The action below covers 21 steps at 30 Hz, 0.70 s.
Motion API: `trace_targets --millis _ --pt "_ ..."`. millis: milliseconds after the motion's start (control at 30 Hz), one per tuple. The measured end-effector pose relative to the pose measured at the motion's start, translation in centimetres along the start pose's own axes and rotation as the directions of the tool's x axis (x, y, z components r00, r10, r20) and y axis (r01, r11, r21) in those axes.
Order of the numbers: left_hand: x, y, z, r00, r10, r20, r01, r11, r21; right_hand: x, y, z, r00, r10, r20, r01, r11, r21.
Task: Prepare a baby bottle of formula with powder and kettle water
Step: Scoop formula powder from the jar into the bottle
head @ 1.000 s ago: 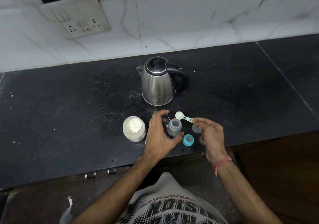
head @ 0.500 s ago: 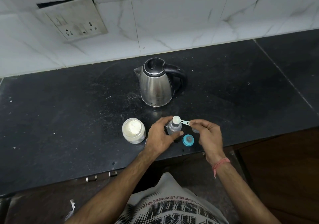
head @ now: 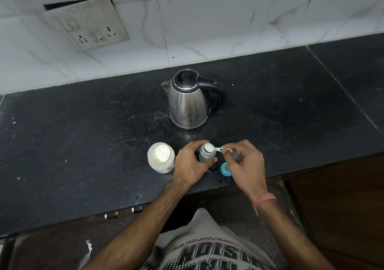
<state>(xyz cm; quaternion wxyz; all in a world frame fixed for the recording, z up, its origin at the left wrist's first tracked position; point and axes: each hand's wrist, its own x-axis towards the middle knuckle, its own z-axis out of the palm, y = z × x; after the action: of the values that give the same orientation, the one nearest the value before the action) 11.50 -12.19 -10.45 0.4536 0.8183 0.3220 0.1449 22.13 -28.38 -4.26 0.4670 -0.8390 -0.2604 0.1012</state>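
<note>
Head view: my left hand (head: 190,163) w/ its grip wrapped round the small clear plastic baby bottle (head: 206,155), upright on the speckled black stone worktop (head: 83,136) nr the front edge. Right hand (head: 245,163) pinches the thin handle of the white plastic scoop (head: 213,148), bowl over the bottle's open mouth. Squat translucent jar of white powder (head: 161,160), lid off, sits just left. Teal round cap (head: 225,169) lies by my right hand. Brushed steel kettle w/ black handle (head: 188,100) stands behind.
</note>
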Motion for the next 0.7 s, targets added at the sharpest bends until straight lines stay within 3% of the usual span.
trace_targets --millis 133,267,700 --pt "0.01 -0.12 0.07 1.0 0.001 -0.005 -0.001 1.0 -0.014 -0.38 0.34 -0.13 0.973 -0.232 0.018 0.23 0.946 -0.228" --pt "-0.02 -0.32 0.15 1.0 0.011 -0.01 -0.011 1.0 -0.014 -0.56 0.71 -0.24 0.927 -0.371 0.054 0.368 0.875 -0.314" --pt "-0.09 -0.58 0.42 1.0 0.003 -0.017 -0.003 1.0 -0.022 -0.5 0.92 -0.03 0.901 -0.43 0.053 0.419 0.835 -0.355"
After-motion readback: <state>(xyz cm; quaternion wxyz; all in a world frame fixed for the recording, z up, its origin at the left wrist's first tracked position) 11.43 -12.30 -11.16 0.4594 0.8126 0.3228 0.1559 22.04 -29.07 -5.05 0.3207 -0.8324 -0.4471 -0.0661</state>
